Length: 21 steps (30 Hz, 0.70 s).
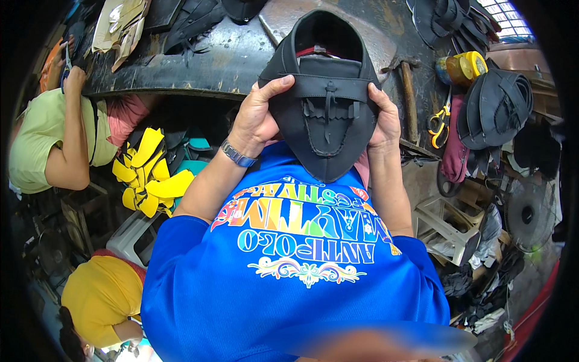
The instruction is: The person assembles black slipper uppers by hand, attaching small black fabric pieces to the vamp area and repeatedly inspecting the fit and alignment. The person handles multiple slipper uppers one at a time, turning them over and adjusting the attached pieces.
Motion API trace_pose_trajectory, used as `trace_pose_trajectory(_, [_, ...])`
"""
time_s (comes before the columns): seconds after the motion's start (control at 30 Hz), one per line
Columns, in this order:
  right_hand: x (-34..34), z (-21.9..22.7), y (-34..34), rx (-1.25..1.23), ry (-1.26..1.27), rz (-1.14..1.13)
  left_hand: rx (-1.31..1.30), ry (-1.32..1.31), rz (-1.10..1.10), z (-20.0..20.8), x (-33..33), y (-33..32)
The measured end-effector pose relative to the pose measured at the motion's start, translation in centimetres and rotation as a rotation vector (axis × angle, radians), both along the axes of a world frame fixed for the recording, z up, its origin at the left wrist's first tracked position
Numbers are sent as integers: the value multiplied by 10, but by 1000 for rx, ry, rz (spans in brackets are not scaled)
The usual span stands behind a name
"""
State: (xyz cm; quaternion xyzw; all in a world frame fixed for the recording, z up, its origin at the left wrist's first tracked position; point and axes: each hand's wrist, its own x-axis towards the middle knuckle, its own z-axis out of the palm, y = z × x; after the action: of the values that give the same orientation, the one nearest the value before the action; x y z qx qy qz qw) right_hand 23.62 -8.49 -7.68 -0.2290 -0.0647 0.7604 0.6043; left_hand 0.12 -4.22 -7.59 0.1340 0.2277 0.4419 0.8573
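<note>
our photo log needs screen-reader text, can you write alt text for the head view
A person's left hand and right hand grip opposite sides of a black shoe upper, its narrow end toward their blue shirt, at a dark workbench. Yellow-handled scissors and a hammer are to the right.

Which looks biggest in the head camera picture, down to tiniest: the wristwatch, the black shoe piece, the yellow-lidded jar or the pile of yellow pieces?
1. Black shoe piece
2. Pile of yellow pieces
3. Yellow-lidded jar
4. Wristwatch
</note>
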Motion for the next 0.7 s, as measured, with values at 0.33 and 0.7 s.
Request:
trace_pose_trajectory(0.33, [-14, -12, -10, -90, 104, -5, -83, -237, -137, -23, -5, 3])
trace_pose_trajectory(0.7, [-15, 49, 10, 153, -265, 28, 3, -319, -307, -1, -13, 37])
